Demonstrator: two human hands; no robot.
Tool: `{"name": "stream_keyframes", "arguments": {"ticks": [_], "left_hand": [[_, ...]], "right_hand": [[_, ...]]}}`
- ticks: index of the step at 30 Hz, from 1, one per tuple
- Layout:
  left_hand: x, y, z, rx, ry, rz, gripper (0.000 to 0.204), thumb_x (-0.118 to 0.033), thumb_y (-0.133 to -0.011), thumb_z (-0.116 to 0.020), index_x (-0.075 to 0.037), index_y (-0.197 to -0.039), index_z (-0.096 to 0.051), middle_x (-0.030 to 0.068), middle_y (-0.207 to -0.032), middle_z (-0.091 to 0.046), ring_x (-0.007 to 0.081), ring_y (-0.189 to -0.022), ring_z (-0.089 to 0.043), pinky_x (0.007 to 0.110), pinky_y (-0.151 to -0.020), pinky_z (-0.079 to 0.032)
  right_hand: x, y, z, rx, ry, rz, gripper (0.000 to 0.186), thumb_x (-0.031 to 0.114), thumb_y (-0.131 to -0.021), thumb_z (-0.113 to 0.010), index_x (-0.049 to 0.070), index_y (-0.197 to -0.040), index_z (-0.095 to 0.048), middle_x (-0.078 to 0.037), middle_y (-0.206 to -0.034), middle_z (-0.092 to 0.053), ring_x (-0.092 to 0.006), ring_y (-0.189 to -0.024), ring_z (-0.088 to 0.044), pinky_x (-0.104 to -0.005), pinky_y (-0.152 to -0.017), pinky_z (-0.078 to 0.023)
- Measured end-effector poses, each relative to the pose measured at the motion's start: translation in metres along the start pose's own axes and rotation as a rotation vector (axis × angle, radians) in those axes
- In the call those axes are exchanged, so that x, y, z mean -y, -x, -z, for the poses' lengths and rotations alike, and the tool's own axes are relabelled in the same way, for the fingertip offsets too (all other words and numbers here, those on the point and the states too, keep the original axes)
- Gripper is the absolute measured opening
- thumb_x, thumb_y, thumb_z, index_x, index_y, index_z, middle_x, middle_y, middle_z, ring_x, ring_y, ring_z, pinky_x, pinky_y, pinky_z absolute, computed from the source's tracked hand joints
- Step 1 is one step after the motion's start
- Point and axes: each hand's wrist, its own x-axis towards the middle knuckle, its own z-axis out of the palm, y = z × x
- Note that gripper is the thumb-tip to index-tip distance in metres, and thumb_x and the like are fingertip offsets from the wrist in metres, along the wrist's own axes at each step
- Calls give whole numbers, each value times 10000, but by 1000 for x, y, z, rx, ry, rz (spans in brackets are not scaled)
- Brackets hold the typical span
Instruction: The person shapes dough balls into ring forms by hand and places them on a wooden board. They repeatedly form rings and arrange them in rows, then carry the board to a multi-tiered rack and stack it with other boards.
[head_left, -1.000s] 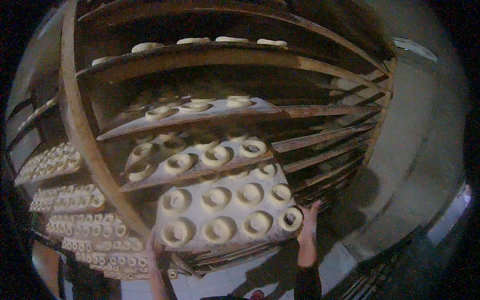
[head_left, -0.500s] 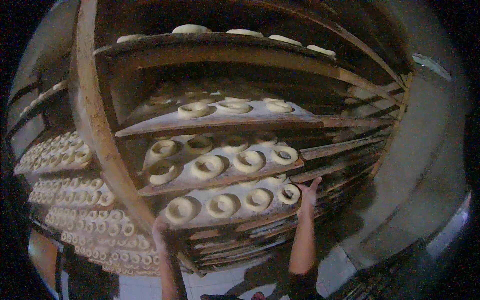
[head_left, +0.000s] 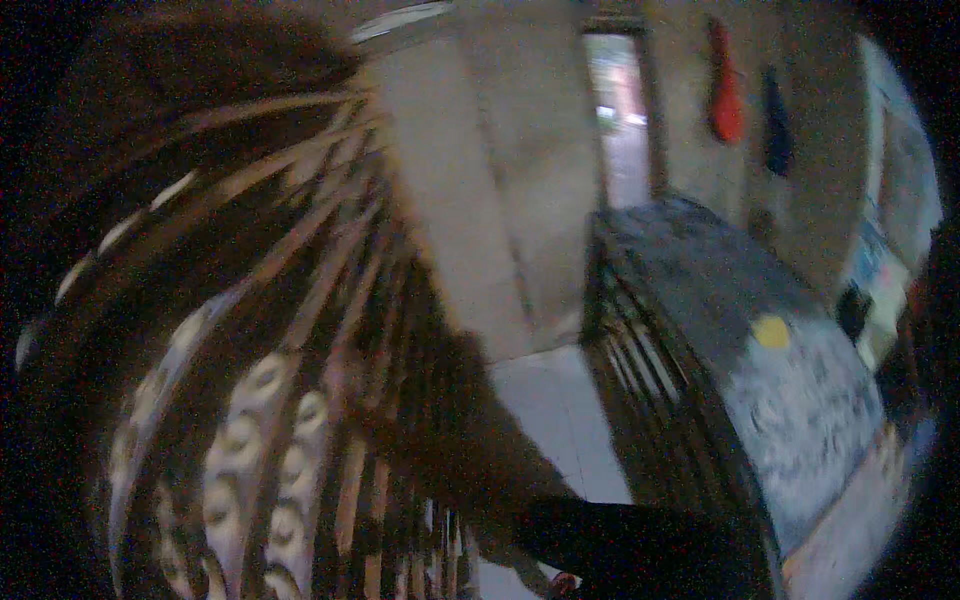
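My right hand [head_left: 340, 375], smeared by motion and dim, is at the end of my forearm on the wooden rack [head_left: 330, 240], beside a board with pale dough rings [head_left: 240, 435]. Whether it grips or only touches the board cannot be told. Another narrow row of rings [head_left: 295, 465] lies just below and left of the hand, and more boards with dough sit further left. My dark sleeve [head_left: 630, 540] crosses the lower middle. My left hand is not in view.
A counter [head_left: 810, 420] with a dusty, mottled top and a small yellow item [head_left: 770, 332] stands at the right, over dark slats. Between rack and counter are pale floor tiles [head_left: 540, 400]. Behind are a wall, an open doorway [head_left: 622, 120] and red [head_left: 725, 90] and dark hanging items.
My view has swung sharply right and blurred, bringing the doorway and counter into sight. The rack is now at the left; my left hand has left the picture.
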Motion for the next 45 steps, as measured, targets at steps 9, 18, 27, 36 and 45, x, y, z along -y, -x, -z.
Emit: {"name": "stream_keyframes", "arguments": {"ticks": [9, 18, 27, 36, 45], "left_hand": [[133, -66, -128, 610, -357, 323, 371, -316, -927, -598, -29, -1162, -600, 121, -1077, -621, 232, -945, -616, 379, -835, -529], [282, -81, -246, 1710, -416, 340, 314, -264, -929, -617, -20, -1126, -606, 124, -1032, -645, 218, -892, -636, 367, -812, -531], [329, 164, -262, 2639, -577, -879, 459, -237, -886, -642, -108, -1311, -526, 165, -1361, -471, 368, -1216, -479, 500, -971, -411], [351, 166, -297, 2787, -669, -1120, 535, -241, -858, -654, -148, -1366, -516, 150, -1391, -464, 369, -1267, -430, 552, -996, -363], [513, 398, -420, 2432, -384, -490, 334, -206, -926, -544, 36, -1155, -575, 277, -1012, -653, 437, -969, -626, 486, -840, -497]], "right_hand": [[-50, 120, 123, 6, 188, -249, 471, 323, -932, -456, 19, -1287, -519, -131, -1186, -619, -234, -1056, -582, -395, -938, -451], [6, 274, 180, -631, 400, -458, 359, 145, -940, -511, 11, -1273, -523, -133, -1158, -633, -207, -1006, -622, -345, -877, -513], [21, 501, 111, -2512, 982, -1512, 504, 390, -925, -598, 31, -1264, -498, -264, -1177, -572, -423, -1035, -591, -484, -914, -463], [0, 493, 100, -2245, 497, -1805, 549, 426, -896, -638, -11, -1210, -531, -258, -1059, -582, -421, -999, -585, -469, -855, -476], [24, 549, 376, -2005, 781, -477, 444, 404, -963, -517, -1, -1072, -662, -215, -904, -704, -326, -824, -701, -399, -748, -532]]}}
